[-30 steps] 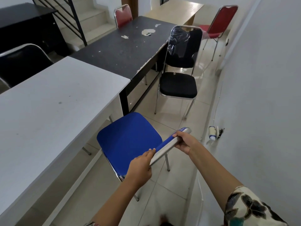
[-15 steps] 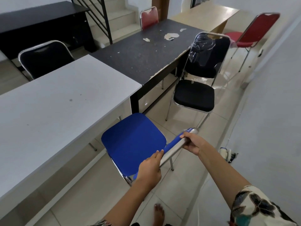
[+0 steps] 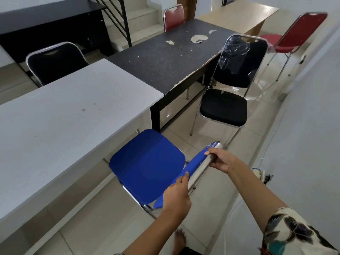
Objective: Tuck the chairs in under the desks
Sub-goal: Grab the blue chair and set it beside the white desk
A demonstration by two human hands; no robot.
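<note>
A blue chair (image 3: 147, 164) with a chrome frame stands beside the white desk (image 3: 60, 115), its seat's far corner just under the desk edge. My left hand (image 3: 177, 196) grips the near end of its backrest top and my right hand (image 3: 219, 160) grips the far end. A black chair (image 3: 225, 105) with plastic wrap on its back stands out from the dark speckled desk (image 3: 165, 57). A red chair (image 3: 294, 34) stands out from the beige desk (image 3: 239, 15) beyond.
A white wall (image 3: 303, 126) runs close on the right, with a power strip (image 3: 261, 174) on the floor by it. Another black chair (image 3: 55, 61) and a red chair (image 3: 173, 16) stand on the desks' far side. Stairs (image 3: 139, 19) and a black desk (image 3: 46, 19) are behind.
The view has swung left and pulled back a little. The blue chair has stayed at the white desk's edge with both hands on its backrest. My foot has come into view below.
</note>
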